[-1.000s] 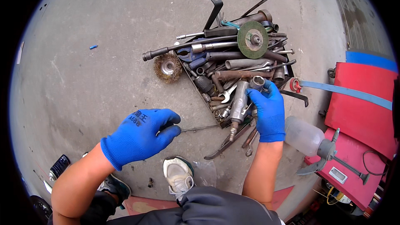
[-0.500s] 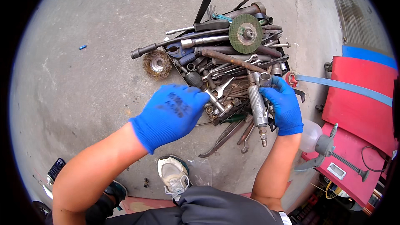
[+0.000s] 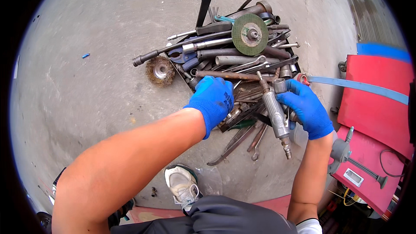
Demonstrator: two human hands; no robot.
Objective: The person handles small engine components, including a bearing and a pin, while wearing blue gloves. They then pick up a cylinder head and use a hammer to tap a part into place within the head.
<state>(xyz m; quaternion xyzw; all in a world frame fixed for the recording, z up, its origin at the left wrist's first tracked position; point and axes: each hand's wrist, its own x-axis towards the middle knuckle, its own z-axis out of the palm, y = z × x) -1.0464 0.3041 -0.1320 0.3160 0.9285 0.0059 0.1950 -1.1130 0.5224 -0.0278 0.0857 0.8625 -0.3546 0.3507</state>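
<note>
My left hand, in a blue glove, reaches into the tray of jumbled tools below a rusty bar; its fingers are curled and what they hold is hidden. My right hand, also gloved, is closed on a large steel socket. A silver air die grinder hangs tilted beside the socket, against the right fingers. Wrenches, pipes and extension bars fill the tray. A green grinding disc lies on top. A wire cup brush sits on the floor at the tray's left.
Bent black brackets stick up at the back. At right are a red toolbox with a blue strap across it and a fluid extractor. My shoe stands on the concrete floor.
My left hand has moved forward and right into the tools. My right hand has shifted right with the socket, the die grinder swinging out right and downward from the pile.
</note>
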